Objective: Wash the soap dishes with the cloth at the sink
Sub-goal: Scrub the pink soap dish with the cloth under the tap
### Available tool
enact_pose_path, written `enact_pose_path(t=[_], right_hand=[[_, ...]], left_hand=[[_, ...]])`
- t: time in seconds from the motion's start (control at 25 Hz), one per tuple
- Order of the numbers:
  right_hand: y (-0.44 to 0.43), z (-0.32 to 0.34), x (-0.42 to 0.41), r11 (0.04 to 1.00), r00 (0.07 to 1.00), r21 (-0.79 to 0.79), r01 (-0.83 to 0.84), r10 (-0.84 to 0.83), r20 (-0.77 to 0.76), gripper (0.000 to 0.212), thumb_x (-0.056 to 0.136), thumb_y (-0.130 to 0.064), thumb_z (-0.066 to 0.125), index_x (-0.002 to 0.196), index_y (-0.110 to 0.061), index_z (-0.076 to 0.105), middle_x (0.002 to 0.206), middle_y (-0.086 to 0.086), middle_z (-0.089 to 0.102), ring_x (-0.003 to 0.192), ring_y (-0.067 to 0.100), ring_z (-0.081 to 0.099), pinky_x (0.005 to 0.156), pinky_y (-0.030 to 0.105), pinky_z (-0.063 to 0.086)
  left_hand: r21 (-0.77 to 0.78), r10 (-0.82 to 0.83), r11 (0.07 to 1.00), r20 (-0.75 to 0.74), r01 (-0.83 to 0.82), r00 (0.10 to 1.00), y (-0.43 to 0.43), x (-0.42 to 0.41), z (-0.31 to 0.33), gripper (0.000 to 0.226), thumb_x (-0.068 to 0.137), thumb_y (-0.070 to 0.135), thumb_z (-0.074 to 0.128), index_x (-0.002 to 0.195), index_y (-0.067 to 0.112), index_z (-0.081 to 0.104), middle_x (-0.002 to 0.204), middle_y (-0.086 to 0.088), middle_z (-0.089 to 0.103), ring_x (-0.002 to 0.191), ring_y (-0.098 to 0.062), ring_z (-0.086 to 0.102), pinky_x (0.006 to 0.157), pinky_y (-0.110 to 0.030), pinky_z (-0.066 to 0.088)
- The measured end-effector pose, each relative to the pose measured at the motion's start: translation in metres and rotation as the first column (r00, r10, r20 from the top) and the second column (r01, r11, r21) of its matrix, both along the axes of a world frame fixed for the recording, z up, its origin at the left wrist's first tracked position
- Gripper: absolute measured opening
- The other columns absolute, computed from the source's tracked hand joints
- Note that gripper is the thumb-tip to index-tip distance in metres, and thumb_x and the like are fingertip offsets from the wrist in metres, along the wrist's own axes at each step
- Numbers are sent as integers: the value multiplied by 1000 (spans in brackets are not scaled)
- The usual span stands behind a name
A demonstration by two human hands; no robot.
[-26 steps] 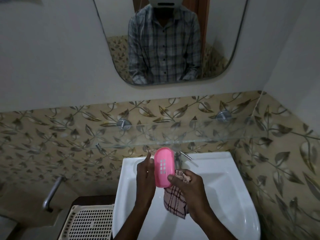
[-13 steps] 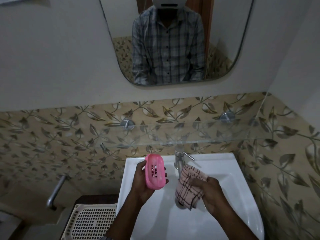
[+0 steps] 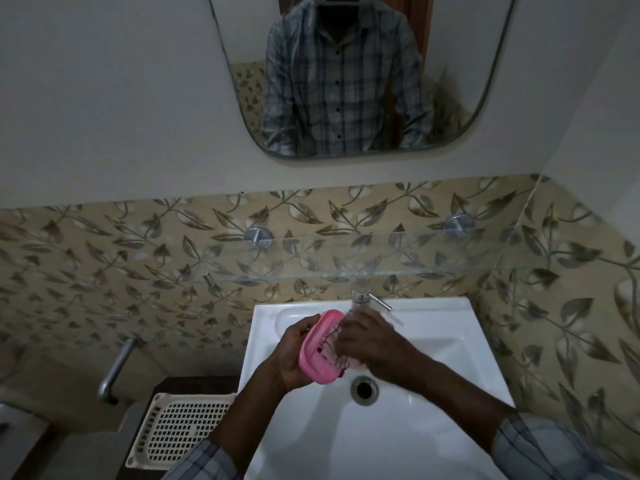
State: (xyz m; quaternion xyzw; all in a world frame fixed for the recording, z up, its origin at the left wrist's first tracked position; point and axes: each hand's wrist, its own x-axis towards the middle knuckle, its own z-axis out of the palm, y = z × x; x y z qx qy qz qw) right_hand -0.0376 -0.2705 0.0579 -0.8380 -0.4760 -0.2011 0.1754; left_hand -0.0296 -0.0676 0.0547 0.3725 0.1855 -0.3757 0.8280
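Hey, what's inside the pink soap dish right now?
The checked cloth, pressed in by the right hand, while the left hand holds the soap dish over the sink. Cloth and hand hide most of the dish's floor.

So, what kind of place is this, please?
Most likely a home bathroom: a white sink with a tap, a mirror on the wall above it, and leaf-patterned tiles behind.

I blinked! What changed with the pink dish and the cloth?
The right hand moved left and pushed the cloth into the pink soap dish; half a second ago they were apart. The left hand still holds the dish over the sink; the tap stayed put.
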Motion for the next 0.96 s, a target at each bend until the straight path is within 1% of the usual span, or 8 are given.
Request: enact_pose_path(t=[0.2, 0.36, 0.44, 0.52, 0.6, 0.72, 0.84, 0.96], right_hand=[[1, -9, 4, 986, 986, -47, -160, 157, -58, 41, 73, 9, 69, 110, -5, 73, 108, 14, 72, 103, 29, 67, 105, 49, 45], [1, -14, 0, 995, 998, 91, -29, 35, -58, 34, 73, 11, 62, 103, -1, 76, 98, 17, 73, 94, 33, 69, 97, 56, 50], [1, -14, -2, 986, 988, -69, -155, 154, -21, 32, 73, 2, 67, 102, -11, 75, 101, 10, 70, 100, 29, 65, 107, 54, 42], [-4, -10, 0, 977, 996, -197, -78, 87, 34, 33, 73, -2, 68, 100, -20, 74, 105, 2, 70, 111, 25, 62, 115, 55, 33], [-3, -8, 3, 982, 997, -179, 63, -55, 52, 31, 75, -5, 60, 94, -23, 76, 99, 0, 72, 108, 25, 65, 116, 58, 30], [8, -10, -2, 973, 1000, -231, 15, -11, 19, 31, 66, -8, 74, 89, -28, 74, 92, -6, 71, 104, 20, 63, 114, 61, 30], [8, -12, 4, 965, 986, -204, 165, -166, 11, 28, 65, -9, 75, 87, -26, 76, 91, -4, 72, 102, 24, 65, 111, 63, 29], [7, -14, 6, 959, 998, -280, 51, -55, -6, 30, 64, -13, 76, 90, -29, 74, 94, -8, 72, 105, 20, 60, 115, 61, 30]], left_hand=[[38, 8, 999, -11, -7, 1000, 4, -7, -1, 53, 84, 40, 57, 114, -1, 71, 109, -22, 70, 96, -35, 64, 86, -43, 55], [85, -34, 996, -30, 37, 999, 1, -6, -4, 51, 82, 43, 58, 107, 1, 74, 101, -21, 72, 91, -35, 64, 81, -41, 55], [111, -29, 993, -39, 33, 999, -2, -8, -6, 47, 83, 42, 59, 105, 3, 74, 99, -19, 72, 89, -33, 66, 83, -40, 54], [147, -50, 988, -41, 55, 998, -5, -8, -8, 48, 85, 44, 56, 100, 3, 76, 95, -20, 71, 83, -33, 66, 75, -38, 56], [170, -62, 983, -14, 63, 998, -7, -7, -8, 47, 81, 44, 58, 92, 4, 79, 88, -20, 71, 77, -32, 66, 72, -37, 55], [164, -29, 986, 4, 28, 1000, -10, -3, -6, 40, 77, 41, 62, 81, 7, 81, 80, -14, 74, 70, -26, 71, 71, -32, 58], [189, -2, 982, 42, -6, 999, -10, 2, -8, 40, 80, 42, 59, 82, 9, 81, 81, -14, 73, 70, -26, 69, 69, -33, 56], [173, 8, 985, 11, -9, 1000, -10, 3, -10, 40, 83, 41, 59, 87, 7, 79, 82, -14, 74, 71, -26, 71, 74, -34, 55]])
